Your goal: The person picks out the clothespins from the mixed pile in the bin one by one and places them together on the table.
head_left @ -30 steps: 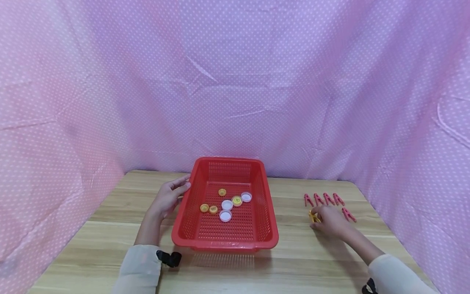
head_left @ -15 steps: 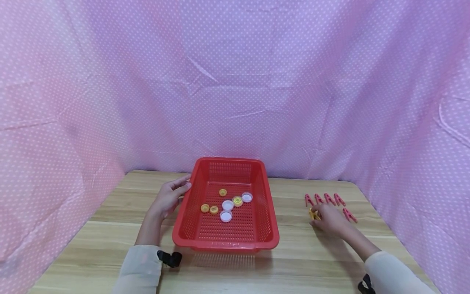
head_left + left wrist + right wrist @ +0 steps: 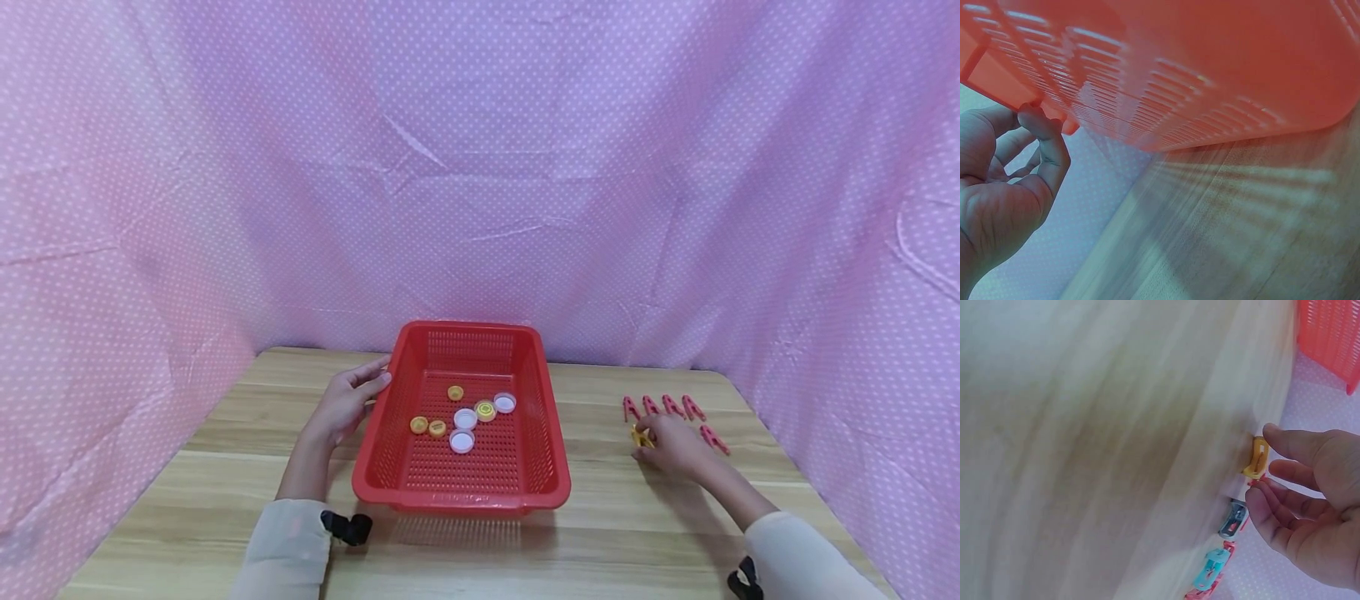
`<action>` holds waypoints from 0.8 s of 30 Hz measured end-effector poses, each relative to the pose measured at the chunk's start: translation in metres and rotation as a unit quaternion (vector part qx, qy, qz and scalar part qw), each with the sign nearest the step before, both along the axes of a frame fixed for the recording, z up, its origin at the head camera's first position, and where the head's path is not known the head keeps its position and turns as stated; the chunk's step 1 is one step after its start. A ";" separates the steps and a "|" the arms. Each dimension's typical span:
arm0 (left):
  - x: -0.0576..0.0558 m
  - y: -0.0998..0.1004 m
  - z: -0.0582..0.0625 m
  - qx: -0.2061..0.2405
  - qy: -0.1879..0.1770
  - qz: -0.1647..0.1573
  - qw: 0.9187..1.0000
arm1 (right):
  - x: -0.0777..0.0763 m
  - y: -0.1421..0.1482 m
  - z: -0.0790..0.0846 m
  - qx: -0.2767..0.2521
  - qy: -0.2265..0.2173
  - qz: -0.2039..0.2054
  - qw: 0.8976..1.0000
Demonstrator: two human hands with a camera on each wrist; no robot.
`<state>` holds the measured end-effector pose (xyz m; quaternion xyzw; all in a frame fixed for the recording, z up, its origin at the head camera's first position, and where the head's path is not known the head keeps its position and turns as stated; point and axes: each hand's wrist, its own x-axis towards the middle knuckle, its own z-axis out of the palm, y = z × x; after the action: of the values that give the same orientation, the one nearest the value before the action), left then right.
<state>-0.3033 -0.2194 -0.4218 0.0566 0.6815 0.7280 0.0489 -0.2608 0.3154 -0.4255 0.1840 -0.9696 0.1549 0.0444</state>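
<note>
My left hand (image 3: 347, 406) grips the left rim of a red plastic basket (image 3: 375, 450), with the thumb on the rim in the left wrist view. The basket is tilted, its near end raised off the table. Several yellow caps (image 3: 437, 427) and white caps (image 3: 462, 441) lie on its floor. To the right, my right hand (image 3: 671, 450) pinches a yellow clothespin (image 3: 1259, 456) at the tabletop between thumb and fingers. A dark clothespin (image 3: 1232, 519) and a light blue clothespin (image 3: 1212, 569) show in the right wrist view; the hand hides them in the head view.
Several pink clothespins (image 3: 651, 406) lie in a row behind my right hand, with another pink clothespin (image 3: 714, 439) to its right. A pink dotted cloth (image 3: 480, 167) hangs around the back and sides of the wooden table (image 3: 600, 517).
Both hands stay almost where they were. My right fingers shift only slightly about the yellow clothespin, and the right sleeve moves a little leftward. The caps stay in place in the basket.
</note>
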 end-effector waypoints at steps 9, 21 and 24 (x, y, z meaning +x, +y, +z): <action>-0.002 0.000 0.001 -0.012 0.002 -0.001 1.000 | -0.001 -0.007 0.020 -0.024 0.018 0.026 0.999; -0.001 -0.002 0.008 -0.038 0.004 0.004 0.999 | -0.007 -0.042 0.055 -0.002 0.049 0.022 0.999; 0.002 -0.004 0.013 -0.062 0.012 0.001 0.998 | -0.009 -0.053 0.062 -0.001 0.054 0.010 0.998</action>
<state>-0.3012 -0.2234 -0.4092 0.0614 0.7260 0.6836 0.0439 -0.2695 0.2627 -0.3638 0.2020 -0.9638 0.1457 0.0956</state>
